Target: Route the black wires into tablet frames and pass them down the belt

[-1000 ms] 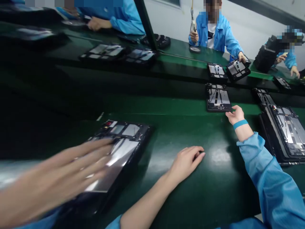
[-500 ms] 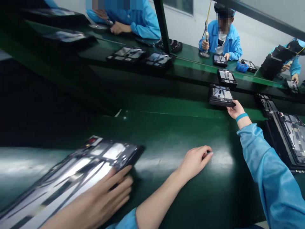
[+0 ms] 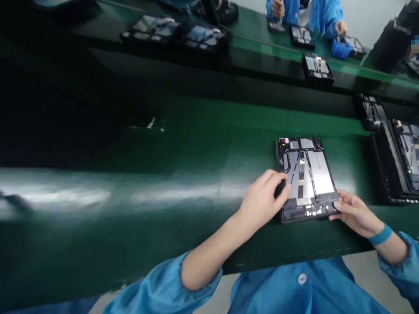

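Observation:
An opened tablet (image 3: 321, 174), its inner side up with silver panels, dark ribbon cables and a dark lower strip, lies on the green bench in front of me. My right hand (image 3: 355, 213), with a blue wrist band, grips its lower right corner between thumb and fingers. My left hand (image 3: 265, 192) is at the tablet's left edge, thumb and fingers curled towards each other with the tips over the edge. Whether something small sits between those fingertips I cannot make out.
A stack of dark tablet parts (image 3: 388, 165) stands to the right, another opened tablet (image 3: 373, 111) behind it. More opened tablets (image 3: 317, 67) lie on the raised shelf. Across it a co-worker's hand (image 3: 340, 28) is over a blue box (image 3: 340, 49).
My right hand has brought the tablet from near the shelf down in front of me. My left hand now meets its edge. Another person's hand and tablet at lower left have left the view.

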A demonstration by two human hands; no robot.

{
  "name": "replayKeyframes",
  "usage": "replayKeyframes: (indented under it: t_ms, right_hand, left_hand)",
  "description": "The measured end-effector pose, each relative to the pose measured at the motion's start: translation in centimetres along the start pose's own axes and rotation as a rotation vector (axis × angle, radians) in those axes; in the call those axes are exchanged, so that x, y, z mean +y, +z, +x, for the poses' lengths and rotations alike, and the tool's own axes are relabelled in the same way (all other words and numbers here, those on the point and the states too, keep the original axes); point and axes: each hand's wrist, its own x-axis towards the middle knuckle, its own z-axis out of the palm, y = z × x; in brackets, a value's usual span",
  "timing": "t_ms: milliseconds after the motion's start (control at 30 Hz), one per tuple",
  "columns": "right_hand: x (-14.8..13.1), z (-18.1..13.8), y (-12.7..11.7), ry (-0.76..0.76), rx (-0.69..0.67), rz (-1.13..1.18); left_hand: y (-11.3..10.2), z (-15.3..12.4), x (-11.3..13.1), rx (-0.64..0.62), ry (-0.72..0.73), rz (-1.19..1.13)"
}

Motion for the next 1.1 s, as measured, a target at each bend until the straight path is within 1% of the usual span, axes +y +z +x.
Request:
replayKeyframes:
  t_ms: [67, 100, 167, 200, 233, 300, 367, 400, 433, 467, 533, 633, 767, 867, 933, 1000, 1067, 1100]
  right_hand:
    - [0.9, -2.3, -1.0, 0.061, -0.032, -0.116]
    - [0.9, -3.0, -1.5, 0.077, -0.045, -0.222]
    - [-0.1, -3.5, -2.5, 0.039, -0.016, -0.523]
    - [-0.9, -3.2, -2.8, -0.025, 0.04, -0.686]
    - [-1.9, -2.5, -3.0, -0.119, 0.122, -0.836]
    - [-3.7, -0.2, -2.4, -0.374, 0.298, -1.044]
    - [-5.2, 3.3, -0.9, -0.588, 0.355, -1.165]
    - [-5.7, 5.1, 0.2, -0.665, 0.386, -1.224]
    - [-6.1, 7.0, 1.3, -0.709, 0.442, -1.273]
    - [-6.3, 8.7, 2.4, -0.71, 0.485, -1.312]
    - [-6.5, 11.4, 4.3, -0.67, 0.552, -1.33]
    - [-6.5, 14.0, 6.1, -0.608, 0.565, -1.324]
    - [-6.9, 15.6, 6.8, -0.539, 0.479, -1.305]
    - [-7.3, 15.8, 6.6, -0.574, 0.396, -1.302]
    - [-7.3, 15.5, 6.3, -0.632, 0.379, -1.294]
    - [-7.1, 14.6, 6.0, -0.664, 0.393, -1.282]
    - [-6.7, 13.4, 5.9, -0.684, 0.41, -1.279]
    - [-6.4, 12.7, 5.9, -0.695, 0.416, -1.284]
  left_hand:
    - [0.1, -0.7, 1.8, -0.172, 0.038, 0.196]
    - [0.2, -1.0, 2.8, -0.235, 0.038, 0.285]
    - [0.3, -0.9, 4.4, -0.339, 0.021, 0.411]
    - [0.3, -0.6, 5.2, -0.384, 0.012, 0.446]
    - [0.3, -0.2, 5.8, -0.429, 0.005, 0.467]
    - [0.2, 1.1, 6.8, -0.52, -0.016, 0.484]
    - [0.1, 2.4, 7.4, -0.602, -0.038, 0.487]
    - [0.0, 2.9, 7.5, -0.63, -0.042, 0.485]
    - [0.0, 3.2, 7.5, -0.645, -0.041, 0.483]
    - [-0.1, 3.3, 7.4, -0.652, -0.036, 0.48]
    - [-0.2, 3.2, 7.0, -0.652, -0.031, 0.463]
    - [-0.3, 2.6, 6.3, -0.632, -0.045, 0.445]
    - [-0.2, 2.1, 6.1, -0.603, -0.046, 0.441]
    - [-0.2, 1.7, 5.8, -0.548, -0.104, 0.407]
    - [-0.3, 1.3, 5.1, -0.458, -0.189, 0.338]
    - [-0.4, 0.8, 3.7, -0.348, -0.297, 0.233]
    - [-0.6, 0.7, 2.0, -0.209, -0.387, 0.143]
    - [-0.7, 0.7, 1.2, -0.122, -0.408, 0.126]
